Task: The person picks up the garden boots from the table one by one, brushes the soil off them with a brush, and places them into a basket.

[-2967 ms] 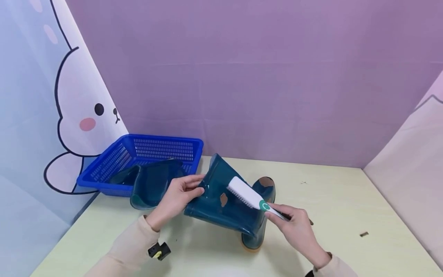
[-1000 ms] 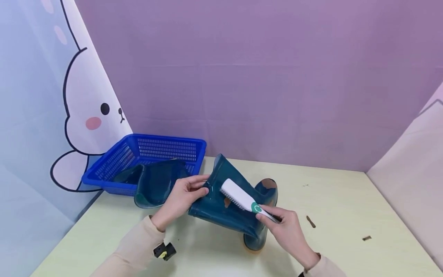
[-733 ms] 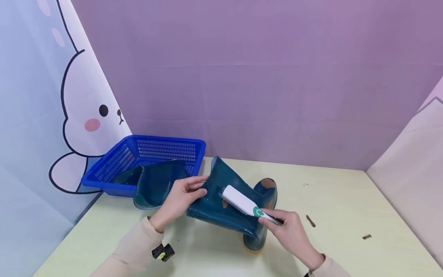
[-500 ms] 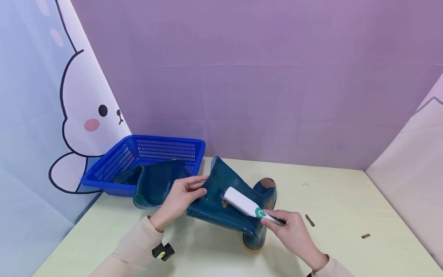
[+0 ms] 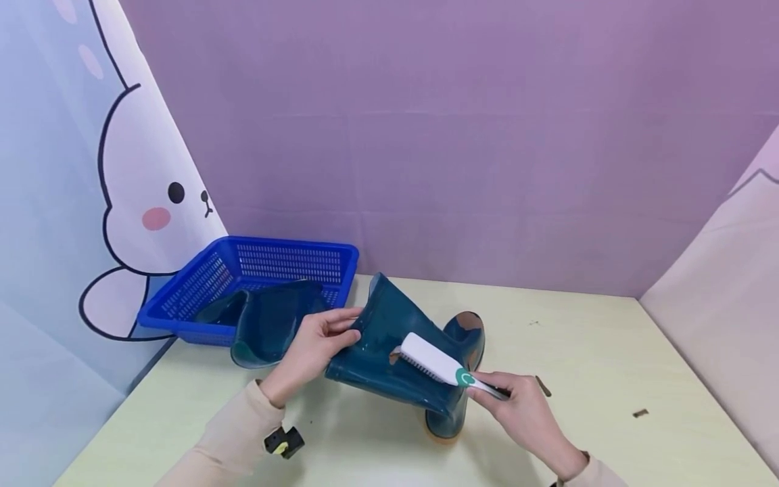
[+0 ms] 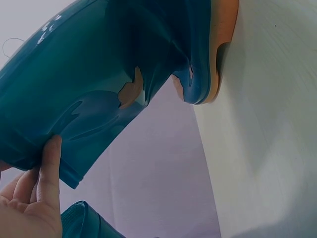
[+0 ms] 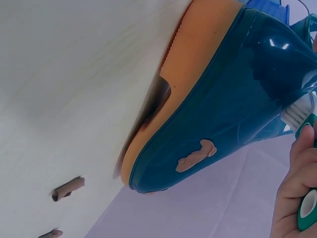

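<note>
Presumably scrubbing, I pinch the boot (image 5: 400,318) in my left hand (image 5: 314,343) and the brush (image 5: 433,358) in my right hand (image 5: 525,410), the brown patch (image 5: 393,357) likely needing firm strokes next.

1. Place: small 3-sided cloth booth round a tabletop, prob. a filming set-up; home, workshop or studio bldg, can't tell. Clock = head view.
2. 6 o'clock: pale yellow-green tabletop (image 5: 584,352), faint grain in wrist views.
3. 12 o'clock: plain purple cloth (image 5: 438,142) w/ fold creases, a backdrop at the table's far edge.
4. 9–10 o'clock: pale-blue cloth (image 5: 42,270) w/ big white cartoon animal (image 5: 140,162), meets purple at an angle.
5. 3 o'clock: pale cloth (image 5: 724,270) w/ dark outline, same idea on that side.
6. 7 o'clock: blk gadget (image 5: 284,443) by L sleeve (image 5: 228,429), looks like rec. equip.
7. Goods = everyday household type: blue plastic basket (image 5: 289,260) at 8–9, rubber boot (image 5: 395,321) at 6, brush (image 5: 432,358) at 5.
</note>
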The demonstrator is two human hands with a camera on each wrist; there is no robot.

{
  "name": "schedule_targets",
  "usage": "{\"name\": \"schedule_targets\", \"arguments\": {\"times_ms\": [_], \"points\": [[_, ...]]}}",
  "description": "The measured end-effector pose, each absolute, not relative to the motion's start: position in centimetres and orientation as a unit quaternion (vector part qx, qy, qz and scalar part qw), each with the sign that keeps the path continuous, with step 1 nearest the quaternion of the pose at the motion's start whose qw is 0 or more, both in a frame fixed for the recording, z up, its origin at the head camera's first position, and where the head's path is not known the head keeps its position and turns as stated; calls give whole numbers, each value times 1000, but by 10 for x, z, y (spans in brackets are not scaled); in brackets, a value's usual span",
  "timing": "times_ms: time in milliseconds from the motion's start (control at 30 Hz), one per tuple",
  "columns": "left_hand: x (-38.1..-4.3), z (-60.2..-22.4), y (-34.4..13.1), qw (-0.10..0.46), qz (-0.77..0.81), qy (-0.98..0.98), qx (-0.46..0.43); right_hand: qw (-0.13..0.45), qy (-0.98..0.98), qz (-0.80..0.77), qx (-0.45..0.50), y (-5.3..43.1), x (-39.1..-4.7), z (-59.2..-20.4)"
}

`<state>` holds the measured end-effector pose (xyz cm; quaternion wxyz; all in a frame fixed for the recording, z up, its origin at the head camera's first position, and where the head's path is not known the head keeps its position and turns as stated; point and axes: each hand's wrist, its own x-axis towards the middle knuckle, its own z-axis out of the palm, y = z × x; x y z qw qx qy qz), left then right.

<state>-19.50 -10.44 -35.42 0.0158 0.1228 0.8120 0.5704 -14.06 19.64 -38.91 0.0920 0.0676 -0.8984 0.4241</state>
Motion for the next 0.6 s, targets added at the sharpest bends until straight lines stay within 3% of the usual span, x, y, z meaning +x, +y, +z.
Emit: {"name": "schedule_targets", "arguments": {"times_ms": [600], "points": [[-193, -346, -99, 24, 580, 806, 118, 76, -854, 514, 20, 191, -141, -381]]}}
